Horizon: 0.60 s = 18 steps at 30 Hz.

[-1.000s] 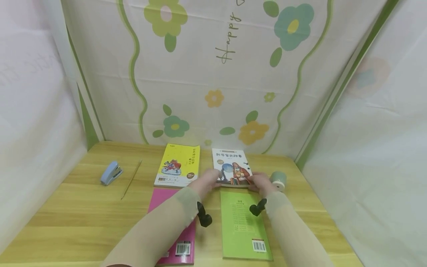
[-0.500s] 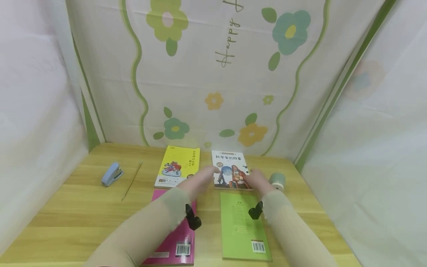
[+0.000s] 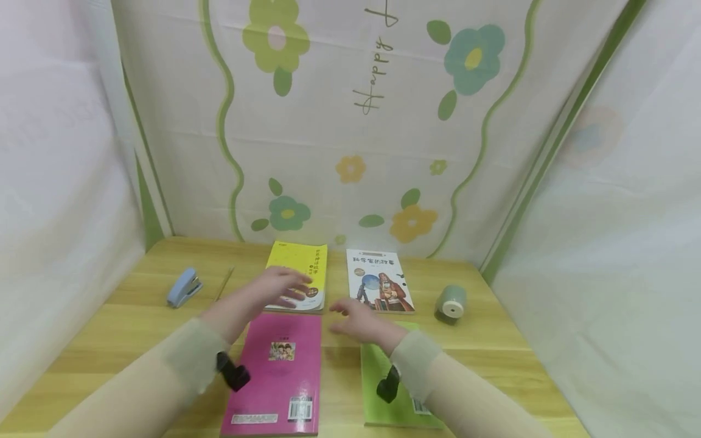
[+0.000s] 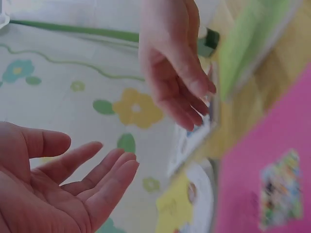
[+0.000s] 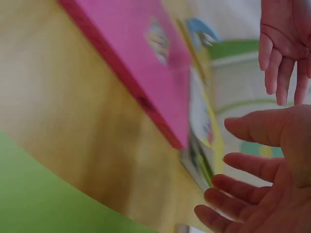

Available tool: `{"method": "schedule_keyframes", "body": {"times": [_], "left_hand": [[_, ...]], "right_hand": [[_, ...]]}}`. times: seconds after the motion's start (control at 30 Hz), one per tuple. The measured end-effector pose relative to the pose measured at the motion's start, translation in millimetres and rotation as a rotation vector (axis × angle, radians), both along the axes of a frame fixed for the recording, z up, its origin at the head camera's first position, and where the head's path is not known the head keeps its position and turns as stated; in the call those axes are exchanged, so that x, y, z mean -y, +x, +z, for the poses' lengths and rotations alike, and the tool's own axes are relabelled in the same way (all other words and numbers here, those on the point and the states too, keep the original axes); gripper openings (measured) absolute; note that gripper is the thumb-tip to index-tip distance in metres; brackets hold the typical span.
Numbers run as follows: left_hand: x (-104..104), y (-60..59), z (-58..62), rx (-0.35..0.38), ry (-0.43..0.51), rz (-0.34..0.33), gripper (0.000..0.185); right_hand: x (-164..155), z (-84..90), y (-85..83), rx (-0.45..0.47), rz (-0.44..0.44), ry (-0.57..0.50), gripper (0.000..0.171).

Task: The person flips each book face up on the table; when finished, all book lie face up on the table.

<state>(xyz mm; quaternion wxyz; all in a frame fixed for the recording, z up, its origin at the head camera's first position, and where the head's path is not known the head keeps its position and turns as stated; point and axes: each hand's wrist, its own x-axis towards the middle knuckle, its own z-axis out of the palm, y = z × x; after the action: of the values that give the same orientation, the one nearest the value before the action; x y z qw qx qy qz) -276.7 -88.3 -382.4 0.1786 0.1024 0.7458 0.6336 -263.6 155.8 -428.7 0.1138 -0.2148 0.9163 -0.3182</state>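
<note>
The yellow book (image 3: 296, 277) lies flat at the back of the bench (image 3: 109, 340), and the left hand (image 3: 276, 286) hovers over its near edge with fingers straight and relaxed, gripping nothing. Just beside it to the right lies the illustrated book (image 3: 380, 289). The right hand (image 3: 356, 321) hangs low between the pink book (image 3: 276, 380) and the green book (image 3: 378, 401), fingers spread loosely and holding nothing. The two hands are apart. A blue stapler (image 3: 183, 286) and a pencil (image 3: 224, 283) lie at the left; a green sharpener (image 3: 451, 303) stands at the right.
</note>
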Motion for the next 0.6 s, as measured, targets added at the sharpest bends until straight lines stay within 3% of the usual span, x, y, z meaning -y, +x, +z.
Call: {"method": "schedule_keyframes", "body": {"times": [0.2, 0.33, 0.43, 0.6], "left_hand": [[58, 25.3, -26.9, -0.006, -0.047, 0.024, 0.046], [85, 42.8, -38.5, 0.047, -0.096, 0.038, 0.056], [101, 54.8, -48.3, 0.088, -0.109, 0.014, 0.058], [123, 67.9, -61.3, 0.126, -0.064, -0.083, 0.058]], "right_hand": [[26, -22.2, 16.9, -0.137, 0.137, 0.156, 0.078], [32, -28.0, 22.1, -0.152, 0.169, 0.217, 0.097], [35, -32.2, 23.1, -0.142, 0.176, 0.248, 0.104], [38, -41.4, 18.9, -0.136, 0.173, 0.302, 0.11]]}}
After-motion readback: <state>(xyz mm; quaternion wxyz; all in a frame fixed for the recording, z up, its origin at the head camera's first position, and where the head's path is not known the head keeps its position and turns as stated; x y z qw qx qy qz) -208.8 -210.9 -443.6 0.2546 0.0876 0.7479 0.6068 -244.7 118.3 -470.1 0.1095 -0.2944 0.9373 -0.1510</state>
